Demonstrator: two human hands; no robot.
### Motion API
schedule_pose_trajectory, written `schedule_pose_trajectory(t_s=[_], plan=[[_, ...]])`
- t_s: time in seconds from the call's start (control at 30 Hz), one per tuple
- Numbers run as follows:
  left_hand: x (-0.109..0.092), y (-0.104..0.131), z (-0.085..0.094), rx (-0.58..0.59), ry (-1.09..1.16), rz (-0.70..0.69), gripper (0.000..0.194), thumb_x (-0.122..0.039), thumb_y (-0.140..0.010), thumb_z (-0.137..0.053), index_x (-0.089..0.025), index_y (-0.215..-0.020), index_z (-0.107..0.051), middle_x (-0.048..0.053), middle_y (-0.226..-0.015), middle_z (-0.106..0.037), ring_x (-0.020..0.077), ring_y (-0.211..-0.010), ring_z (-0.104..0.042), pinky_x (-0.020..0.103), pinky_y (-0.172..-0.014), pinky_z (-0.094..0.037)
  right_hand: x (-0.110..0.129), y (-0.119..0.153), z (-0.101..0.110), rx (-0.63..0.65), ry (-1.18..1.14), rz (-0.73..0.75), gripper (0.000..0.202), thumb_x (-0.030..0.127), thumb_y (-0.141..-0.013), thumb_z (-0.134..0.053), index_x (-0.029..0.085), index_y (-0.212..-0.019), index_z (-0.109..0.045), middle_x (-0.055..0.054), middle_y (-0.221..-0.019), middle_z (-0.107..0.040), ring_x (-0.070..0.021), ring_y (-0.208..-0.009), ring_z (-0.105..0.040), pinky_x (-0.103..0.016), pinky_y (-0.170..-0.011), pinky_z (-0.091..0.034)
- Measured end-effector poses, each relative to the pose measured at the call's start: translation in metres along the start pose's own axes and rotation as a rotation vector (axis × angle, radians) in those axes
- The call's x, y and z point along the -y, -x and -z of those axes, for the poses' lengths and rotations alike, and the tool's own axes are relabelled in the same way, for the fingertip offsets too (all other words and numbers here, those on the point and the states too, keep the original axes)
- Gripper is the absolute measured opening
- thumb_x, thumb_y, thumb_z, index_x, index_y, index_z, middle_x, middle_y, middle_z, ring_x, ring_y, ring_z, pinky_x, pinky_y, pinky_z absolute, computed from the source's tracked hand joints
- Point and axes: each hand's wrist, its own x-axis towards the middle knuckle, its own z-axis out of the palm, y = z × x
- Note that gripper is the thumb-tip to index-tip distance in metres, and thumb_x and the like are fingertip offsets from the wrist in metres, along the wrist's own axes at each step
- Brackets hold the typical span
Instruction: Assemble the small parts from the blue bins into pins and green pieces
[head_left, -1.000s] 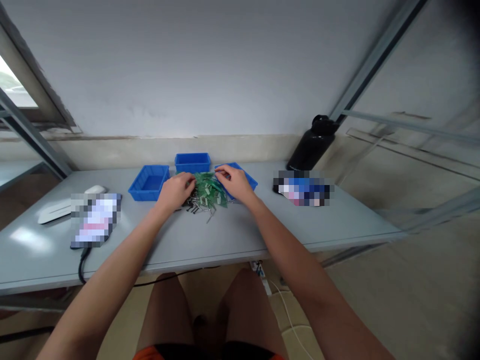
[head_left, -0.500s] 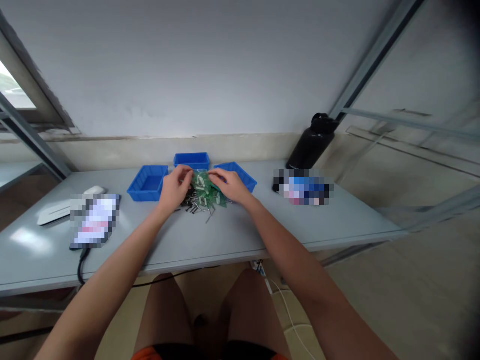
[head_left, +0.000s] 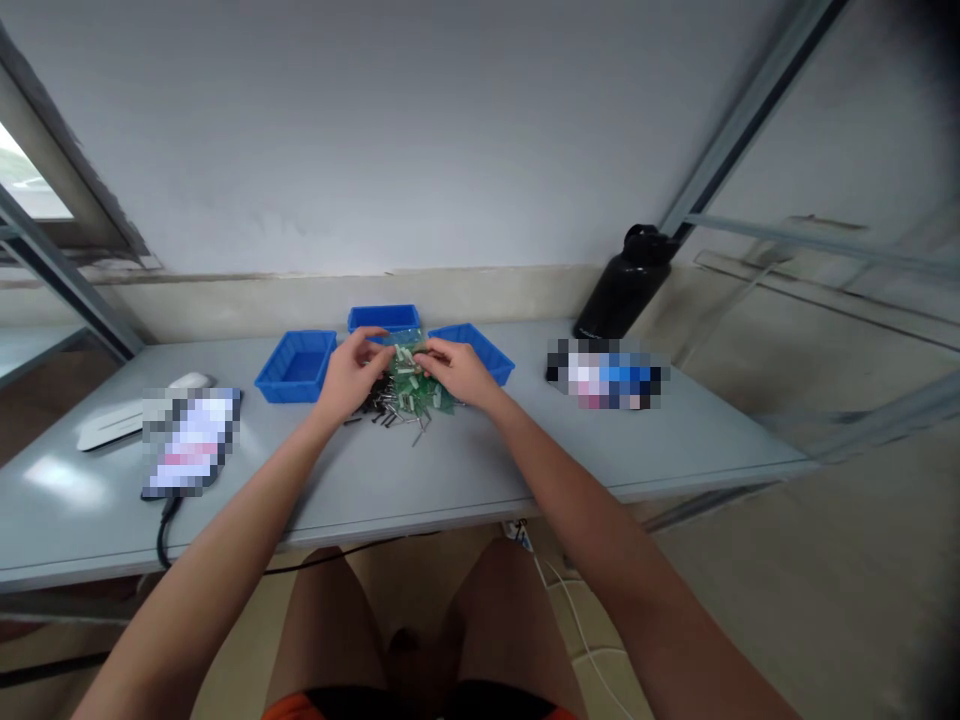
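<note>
A green translucent bag (head_left: 405, 343) with small pale pieces at it is pinched between both hands, over a pile on the desk. My left hand (head_left: 355, 372) grips its left side with thumb and fingers. On the right side, my right hand (head_left: 457, 370) holds it with closed fingertips. Under the hands lie several green packets (head_left: 411, 396) with light pieces, and dark and silvery screws (head_left: 385, 410) spread at their left and front. Three blue trays surround the pile: a left tray (head_left: 298, 368), a back tray (head_left: 383, 318) and a right tray (head_left: 491, 358), partly behind my right hand.
A black bottle (head_left: 624, 285) stands at the back right, behind a blurred-out device (head_left: 606, 379). At the left lie a phone (head_left: 193, 443) with a cable and a white object (head_left: 112, 428). The grey desk (head_left: 450, 475) ends above my legs.
The fingertips of both hands have shifted slightly on the green bag, which now shows more of its upper part behind them. The trays and the pile stay in place.
</note>
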Motion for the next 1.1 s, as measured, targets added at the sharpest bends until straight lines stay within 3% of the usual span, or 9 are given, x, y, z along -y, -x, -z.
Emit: schedule_pose_trajectory(t_s=[0.27, 1.1], plan=[[0.0036, -0.001, -0.0005, 0.045, 0.012, 0.033, 0.02, -0.036, -0.075, -0.065, -0.016, -0.081, -0.065, 0.002, -0.069, -0.065, 0.0134, -0.061, -0.06, 0.026, -0.057, -0.052, -0.0057, -0.001, 0.0, -0.042, -0.054, -0.011, 0.022, 0.04, -0.085, -0.054, 0.02, -0.08, -0.061, 0.0, -0.07, -0.062, -0.0148, -0.067, -0.059, -0.028, -0.067, -0.045], [0.0038, 0.0, 0.0002, 0.04, -0.12, 0.021, 0.019, -0.035, -0.079, -0.061, -0.016, -0.078, -0.065, -0.001, -0.063, -0.061, 0.0118, -0.056, -0.054, 0.025, -0.057, -0.043, -0.0049, -0.0013, 0.0, -0.05, -0.001, 0.005, 0.022, 0.039, -0.085, -0.054, 0.02, -0.075, -0.057, 0.0, -0.067, -0.062, -0.0143, -0.064, -0.058, -0.027, -0.063, -0.042]])
